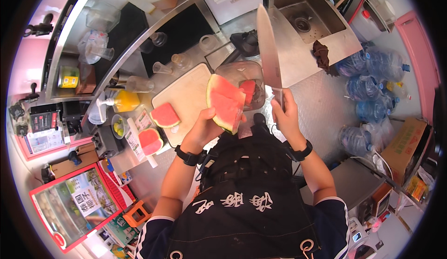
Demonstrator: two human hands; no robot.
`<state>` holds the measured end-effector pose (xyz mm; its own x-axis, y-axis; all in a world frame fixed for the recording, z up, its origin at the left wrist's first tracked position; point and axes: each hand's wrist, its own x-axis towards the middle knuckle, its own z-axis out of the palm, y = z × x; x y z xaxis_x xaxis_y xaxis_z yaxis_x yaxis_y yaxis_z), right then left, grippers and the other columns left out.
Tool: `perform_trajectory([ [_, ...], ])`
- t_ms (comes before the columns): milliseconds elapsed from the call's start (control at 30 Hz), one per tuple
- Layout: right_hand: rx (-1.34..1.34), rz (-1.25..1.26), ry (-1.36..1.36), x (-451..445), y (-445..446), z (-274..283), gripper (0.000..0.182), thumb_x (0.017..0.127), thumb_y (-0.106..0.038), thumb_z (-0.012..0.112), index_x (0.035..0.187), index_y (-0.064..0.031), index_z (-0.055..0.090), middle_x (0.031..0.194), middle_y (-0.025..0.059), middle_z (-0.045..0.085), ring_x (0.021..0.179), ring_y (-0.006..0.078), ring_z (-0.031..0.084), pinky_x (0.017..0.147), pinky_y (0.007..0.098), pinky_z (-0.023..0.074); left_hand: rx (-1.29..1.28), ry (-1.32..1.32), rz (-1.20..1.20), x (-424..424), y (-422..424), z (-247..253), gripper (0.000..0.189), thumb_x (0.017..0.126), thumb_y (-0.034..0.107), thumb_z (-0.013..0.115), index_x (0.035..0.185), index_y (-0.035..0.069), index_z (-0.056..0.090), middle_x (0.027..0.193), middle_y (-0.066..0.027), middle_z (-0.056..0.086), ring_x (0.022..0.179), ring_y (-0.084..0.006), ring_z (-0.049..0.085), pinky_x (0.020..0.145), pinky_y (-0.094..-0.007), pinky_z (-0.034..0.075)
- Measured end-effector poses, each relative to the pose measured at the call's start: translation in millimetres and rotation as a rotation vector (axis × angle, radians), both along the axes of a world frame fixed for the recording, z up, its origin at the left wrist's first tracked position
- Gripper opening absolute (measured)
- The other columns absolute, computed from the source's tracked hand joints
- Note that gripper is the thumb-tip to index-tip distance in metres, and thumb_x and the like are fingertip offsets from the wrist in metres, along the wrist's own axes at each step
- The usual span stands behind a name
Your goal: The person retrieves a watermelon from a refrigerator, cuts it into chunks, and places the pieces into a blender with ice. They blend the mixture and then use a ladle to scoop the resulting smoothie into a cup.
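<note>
My left hand (206, 128) holds a thick watermelon wedge (225, 102) by its rind, just past the right edge of a pale cutting board (192, 98). My right hand (286, 110) grips the handle of a large kitchen knife (269, 46), its wide blade pointing up and away from me. Behind the wedge stands a clear plastic container (256, 72) with red melon flesh (248, 88) in it. One cut watermelon piece (165, 115) rests on the board's left edge; another watermelon piece (151, 141) lies beside the board at the lower left.
A steel sink (314, 14) is at the upper right, with a dark cloth (321, 54) on its counter edge. Left of the board stand a pump bottle of yellow liquid (126, 101), a bowl of green fruit (119, 126) and clear cups (162, 68). Large water bottles (363, 88) stand at right.
</note>
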<state>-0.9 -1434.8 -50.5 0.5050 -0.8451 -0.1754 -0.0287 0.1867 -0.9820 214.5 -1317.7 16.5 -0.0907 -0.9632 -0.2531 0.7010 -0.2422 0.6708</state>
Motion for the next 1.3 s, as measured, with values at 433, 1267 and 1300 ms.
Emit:
perform_trajectory([
  [433, -0.746, 0.448, 0.086, -83.4, 7.4, 116.9, 0.026, 0.087, -0.009, 0.066, 0.111, 0.0018, 0.062, 0.081, 0.0157, 0.063, 0.063, 0.0309, 0.063, 0.056, 0.0365, 0.0498, -0.125, -0.275, -0.045, -11.0, -12.6, 1.0, 0.116, 0.069, 0.082, 0.067, 0.145, 0.000, 0.035, 0.120, -0.0161, 0.061, 0.111, -0.0241, 0.061, 0.093, -0.0365, 0.050],
  [1267, -0.788, 0.589, 0.069, -37.2, -27.4, 80.9, 0.028, 0.086, -0.012, 0.068, 0.110, 0.0008, 0.060, 0.081, 0.0124, 0.062, 0.064, 0.0310, 0.062, 0.054, 0.0394, 0.0494, -0.068, -0.161, 0.070, 10.8, 0.9, -43.7, 0.126, 0.069, 0.057, 0.084, 0.157, 0.008, 0.010, 0.146, -0.0137, 0.044, 0.123, -0.0267, 0.056, 0.101, -0.0409, 0.050],
  [1300, -0.743, 0.594, 0.044, -36.7, -27.9, 77.6, 0.027, 0.087, -0.012, 0.068, 0.110, 0.0011, 0.060, 0.081, 0.0127, 0.063, 0.063, 0.0314, 0.062, 0.054, 0.0397, 0.0495, -0.061, -0.159, 0.070, 11.5, 1.6, -43.5, 0.126, 0.069, 0.057, 0.084, 0.157, 0.008, 0.010, 0.146, -0.0137, 0.044, 0.123, -0.0270, 0.056, 0.101, -0.0411, 0.050],
])
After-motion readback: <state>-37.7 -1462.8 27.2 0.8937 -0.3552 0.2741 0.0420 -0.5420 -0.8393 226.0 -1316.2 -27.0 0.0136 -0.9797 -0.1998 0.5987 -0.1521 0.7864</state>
